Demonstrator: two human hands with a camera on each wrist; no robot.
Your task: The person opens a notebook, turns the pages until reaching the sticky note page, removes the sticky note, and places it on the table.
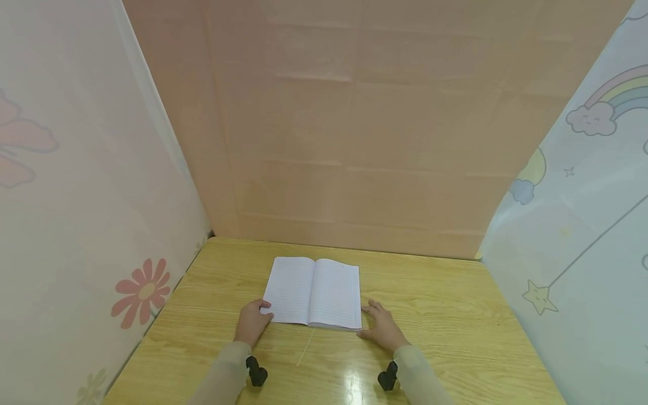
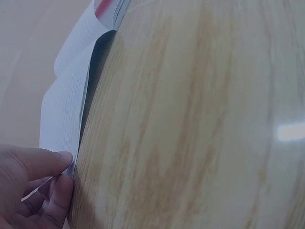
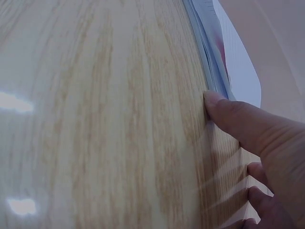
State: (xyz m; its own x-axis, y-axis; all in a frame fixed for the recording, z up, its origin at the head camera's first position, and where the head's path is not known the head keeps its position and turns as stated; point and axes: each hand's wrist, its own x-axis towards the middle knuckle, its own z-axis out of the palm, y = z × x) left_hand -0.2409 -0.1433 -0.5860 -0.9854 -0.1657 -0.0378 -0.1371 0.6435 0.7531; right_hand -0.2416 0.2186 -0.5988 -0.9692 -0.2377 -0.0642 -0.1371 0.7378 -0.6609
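An open notebook with white lined pages lies on the wooden table. My left hand pinches its lower left edge. In the left wrist view the thumb of that hand presses on the page, with curled fingers below the edge. At the lower right corner is my right hand, its fingers spread beside the notebook. The right wrist view has this hand's thumb stretched out, tip at the stacked page edges, while the other fingers rest near the tabletop.
A thin pale strip runs from below the notebook's spine toward me. Black devices sit at both wrists. A tan sheet hangs behind the table, with patterned panels at left and right.
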